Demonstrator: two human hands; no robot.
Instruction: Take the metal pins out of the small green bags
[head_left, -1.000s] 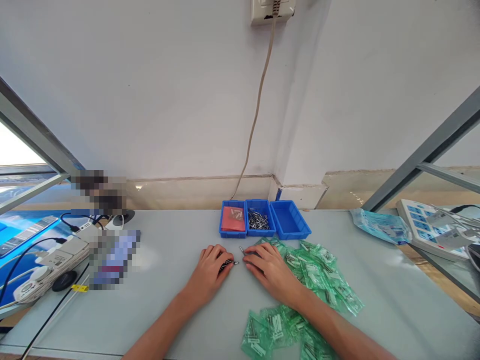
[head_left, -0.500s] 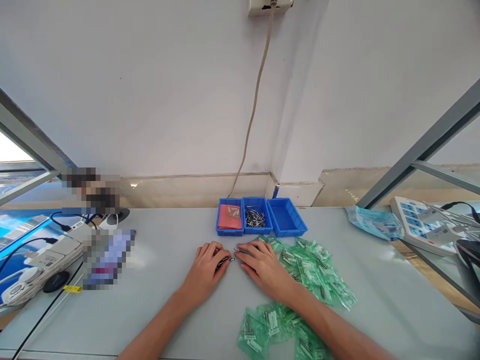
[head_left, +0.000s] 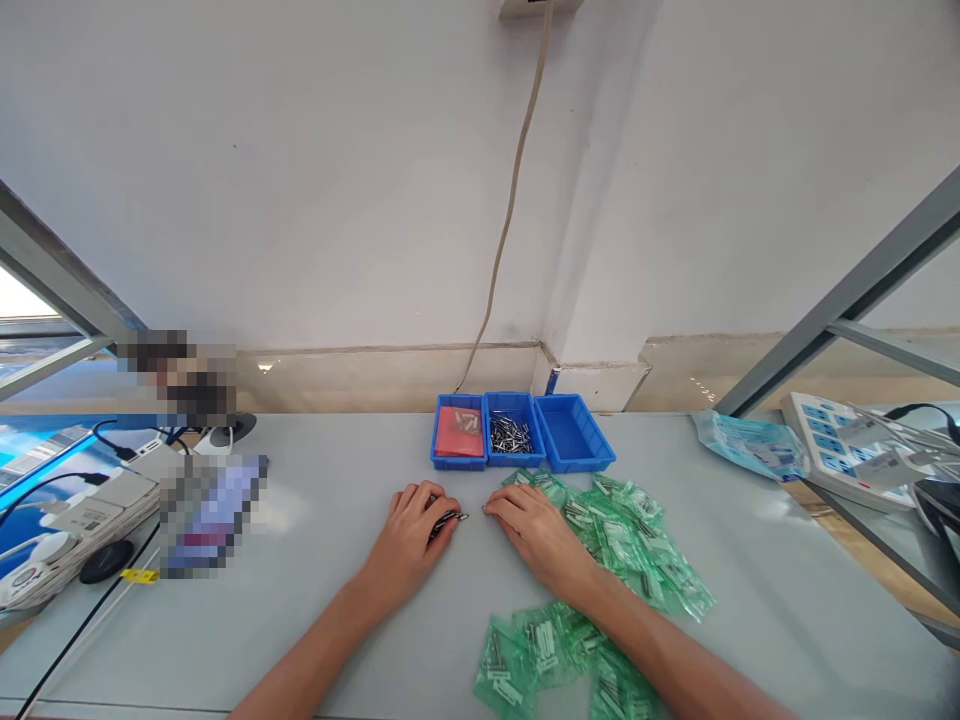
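Hands (head_left: pixel 409 530) (head_left: pixel 537 535) apart, metal pieces (head_left: pixel 448 520) within left

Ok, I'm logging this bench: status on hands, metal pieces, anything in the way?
Left hand holding small metal pieces. Right hand opposite, grip unclear. Green bags lie both sides of right forearm.
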